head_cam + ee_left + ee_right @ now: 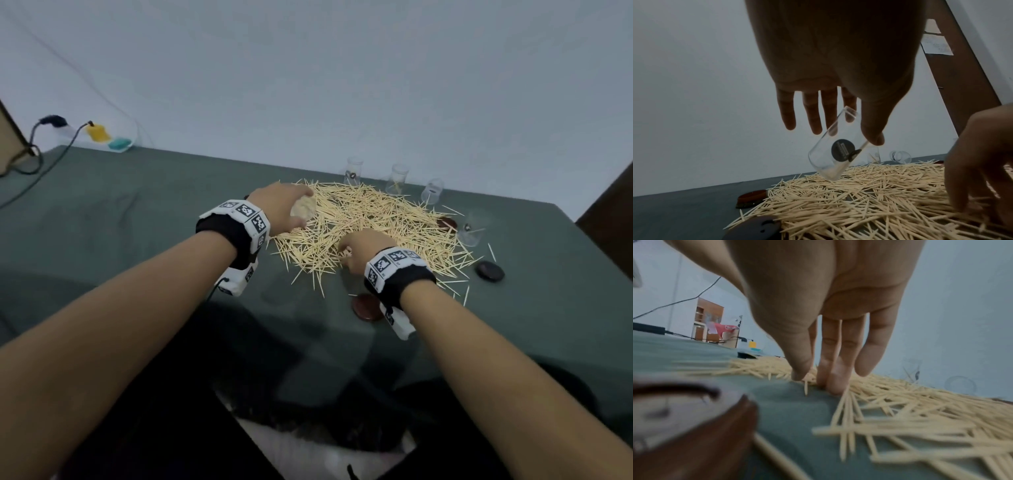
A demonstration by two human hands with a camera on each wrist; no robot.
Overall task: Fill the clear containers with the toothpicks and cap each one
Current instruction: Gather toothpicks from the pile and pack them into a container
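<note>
Left hand [838, 68] pinches a tilted clear container [835, 146]; right hand [818, 305] gathers toothpicks [376, 222].
Right fingertips [835, 386] press the pile's near edge (bare green tablecloth [137, 222] lies leftward).

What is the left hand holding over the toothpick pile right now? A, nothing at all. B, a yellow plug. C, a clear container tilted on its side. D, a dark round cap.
C: in the left wrist view the left hand has its thumb and fingers on a tilted clear container just above the toothpicks.

Left hand [281, 205] holds clear container [303, 209] over toothpicks [376, 226]; right hand [359, 251] on pile.
</note>
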